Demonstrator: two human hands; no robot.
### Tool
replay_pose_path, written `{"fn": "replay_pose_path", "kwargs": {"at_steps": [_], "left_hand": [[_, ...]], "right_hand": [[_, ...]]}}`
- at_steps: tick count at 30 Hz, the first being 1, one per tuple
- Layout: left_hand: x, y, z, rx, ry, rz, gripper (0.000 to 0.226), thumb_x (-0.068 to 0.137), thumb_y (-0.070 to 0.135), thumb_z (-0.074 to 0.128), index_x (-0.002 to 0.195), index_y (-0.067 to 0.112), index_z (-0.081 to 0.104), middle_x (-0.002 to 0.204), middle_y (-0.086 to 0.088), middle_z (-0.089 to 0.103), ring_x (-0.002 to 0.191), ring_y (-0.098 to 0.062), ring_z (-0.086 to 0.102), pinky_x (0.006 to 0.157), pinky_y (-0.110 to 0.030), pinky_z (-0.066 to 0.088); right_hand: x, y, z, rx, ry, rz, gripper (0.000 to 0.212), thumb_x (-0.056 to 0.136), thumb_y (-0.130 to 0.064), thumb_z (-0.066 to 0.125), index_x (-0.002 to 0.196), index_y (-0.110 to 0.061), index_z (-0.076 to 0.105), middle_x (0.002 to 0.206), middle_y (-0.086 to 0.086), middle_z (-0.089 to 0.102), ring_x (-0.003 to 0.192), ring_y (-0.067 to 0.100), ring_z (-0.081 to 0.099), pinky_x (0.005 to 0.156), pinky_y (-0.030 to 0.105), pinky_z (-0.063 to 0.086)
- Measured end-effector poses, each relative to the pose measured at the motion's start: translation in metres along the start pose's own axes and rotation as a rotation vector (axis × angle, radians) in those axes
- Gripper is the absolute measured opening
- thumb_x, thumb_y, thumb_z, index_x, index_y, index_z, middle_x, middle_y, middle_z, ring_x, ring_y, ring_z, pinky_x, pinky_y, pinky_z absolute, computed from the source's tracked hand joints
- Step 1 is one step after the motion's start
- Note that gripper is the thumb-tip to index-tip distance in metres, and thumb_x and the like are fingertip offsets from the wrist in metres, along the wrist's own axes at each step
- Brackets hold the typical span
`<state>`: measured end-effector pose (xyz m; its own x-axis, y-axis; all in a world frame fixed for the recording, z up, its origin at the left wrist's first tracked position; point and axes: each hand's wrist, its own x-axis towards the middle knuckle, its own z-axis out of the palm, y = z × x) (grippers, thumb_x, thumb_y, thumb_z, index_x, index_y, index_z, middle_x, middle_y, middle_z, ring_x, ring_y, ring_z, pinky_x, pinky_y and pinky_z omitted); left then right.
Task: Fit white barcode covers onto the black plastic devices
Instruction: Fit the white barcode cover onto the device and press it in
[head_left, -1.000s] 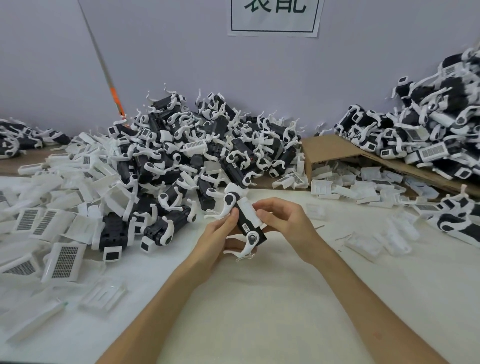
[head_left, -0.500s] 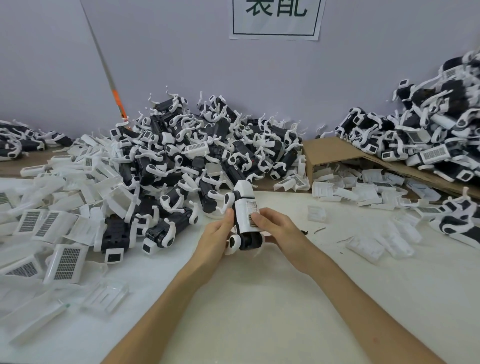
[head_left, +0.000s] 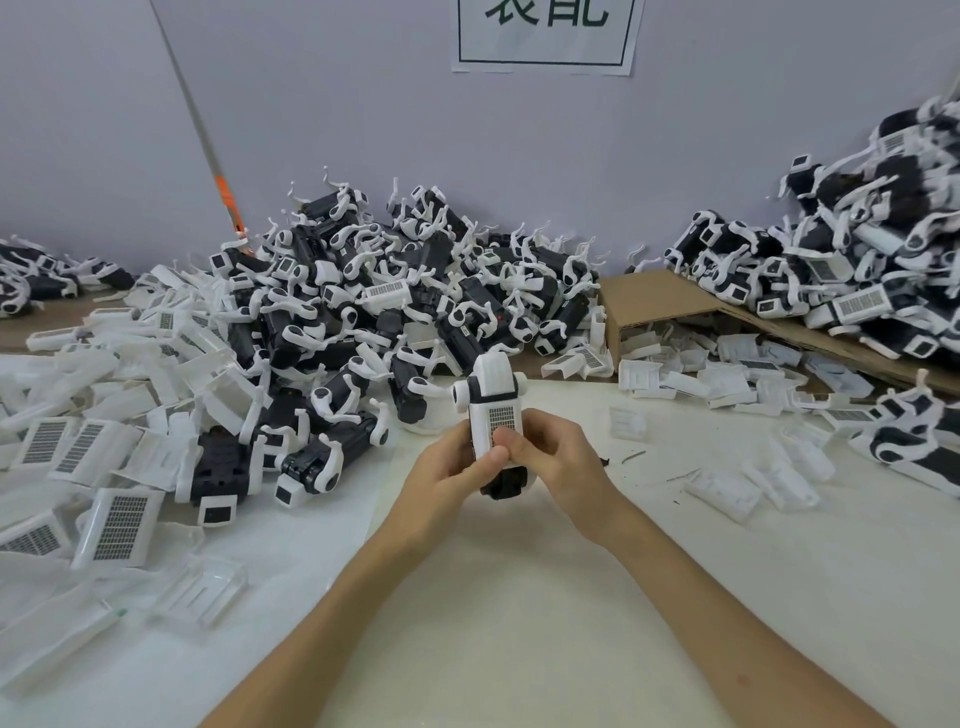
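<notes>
A black plastic device (head_left: 506, 480) stands upright in both my hands above the table's middle, its black lower end showing below my fingers. A white barcode cover (head_left: 496, 410) lies on its front face, the barcode patch facing me. My left hand (head_left: 447, 475) grips the device from the left, its thumb pressing on the cover's lower part. From the right, my right hand (head_left: 556, 460) grips it, with thumb and fingers on the cover. Loose white covers (head_left: 117, 525) lie at the left.
A big heap of black and white devices (head_left: 395, 306) fills the table behind my hands. Another heap (head_left: 857, 280) sits on a brown cardboard sheet (head_left: 654, 301) at the right, with small white parts (head_left: 727, 374) under and beside it. A paper sign (head_left: 543, 34) hangs on the wall.
The device has turned from tilted with its black face showing to upright with the white cover on its front. Both thumbs have come together on the cover.
</notes>
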<state>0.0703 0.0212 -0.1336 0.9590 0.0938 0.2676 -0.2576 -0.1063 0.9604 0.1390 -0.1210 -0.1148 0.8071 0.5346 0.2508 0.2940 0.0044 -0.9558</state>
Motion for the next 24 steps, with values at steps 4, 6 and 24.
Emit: {"fn": "replay_pose_path", "kwargs": {"at_steps": [4,6,24], "left_hand": [[-0.002,0.000,0.000,0.025,0.024,0.025,0.030,0.094,0.035,0.057,0.120,0.019,0.064,0.108,-0.008,0.072,0.092,-0.017,0.068,0.077,-0.028,0.054],[-0.004,-0.002,0.002,0.126,0.075,0.013,0.034,0.093,0.042,0.056,0.120,0.023,0.063,0.107,0.000,0.074,0.095,-0.018,0.069,0.082,-0.034,0.055],[-0.002,-0.002,0.006,0.578,0.329,0.093,0.022,0.087,0.052,0.053,0.100,0.035,0.056,0.072,0.008,0.069,0.071,-0.009,0.067,0.083,-0.049,0.053]], "right_hand": [[0.002,0.002,0.000,-0.033,0.003,-0.021,0.024,0.091,-0.035,0.066,0.093,-0.012,0.073,0.088,0.012,0.073,0.085,0.034,0.065,0.078,0.044,0.052],[0.003,0.005,-0.001,-0.034,-0.021,0.007,0.014,0.097,-0.026,0.064,0.097,-0.016,0.074,0.092,0.005,0.076,0.089,0.026,0.069,0.081,0.033,0.054],[0.009,0.011,-0.010,-0.104,-0.013,-0.046,0.055,0.091,-0.020,0.072,0.139,-0.031,0.050,0.119,-0.009,0.063,0.082,0.015,0.068,0.080,0.033,0.057]]}}
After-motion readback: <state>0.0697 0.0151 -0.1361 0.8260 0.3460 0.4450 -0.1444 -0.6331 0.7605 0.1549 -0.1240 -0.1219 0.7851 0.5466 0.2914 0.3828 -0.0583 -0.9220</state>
